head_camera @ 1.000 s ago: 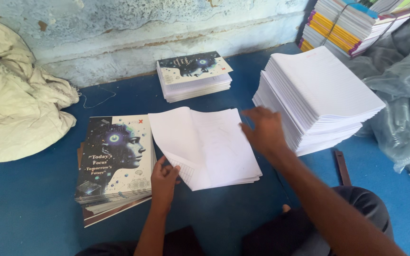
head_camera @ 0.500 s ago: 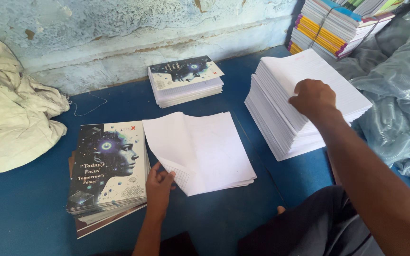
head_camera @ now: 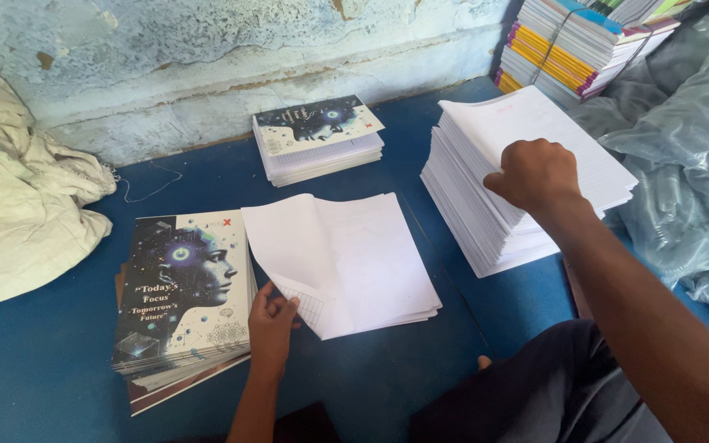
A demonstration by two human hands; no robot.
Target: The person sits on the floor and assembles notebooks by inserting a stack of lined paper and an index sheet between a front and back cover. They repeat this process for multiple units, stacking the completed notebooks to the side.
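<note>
My left hand [head_camera: 272,318] pinches the near left corner of a thin stack of white ruled sheets [head_camera: 354,258] lying on the blue floor mat [head_camera: 43,369], with the top sheet lifted and curled. My right hand [head_camera: 532,174] rests fisted on top of a tall stack of white paper [head_camera: 486,205] to the right, fingers at its top sheets. Left of my left hand lies a pile of printed covers [head_camera: 182,299] showing a dark face design.
A finished pile of notebooks [head_camera: 317,139] with the same cover sits by the pale wall. Bound colourful notebook stacks [head_camera: 572,41] stand at the back right. Cream cloth [head_camera: 18,213] lies at left, grey plastic bags [head_camera: 691,164] at right. My knee [head_camera: 535,394] is in front.
My right hand moved from the thin sheets in the middle over to the tall paper stack and settled on its top. My left hand stayed at the sheets' corner.
</note>
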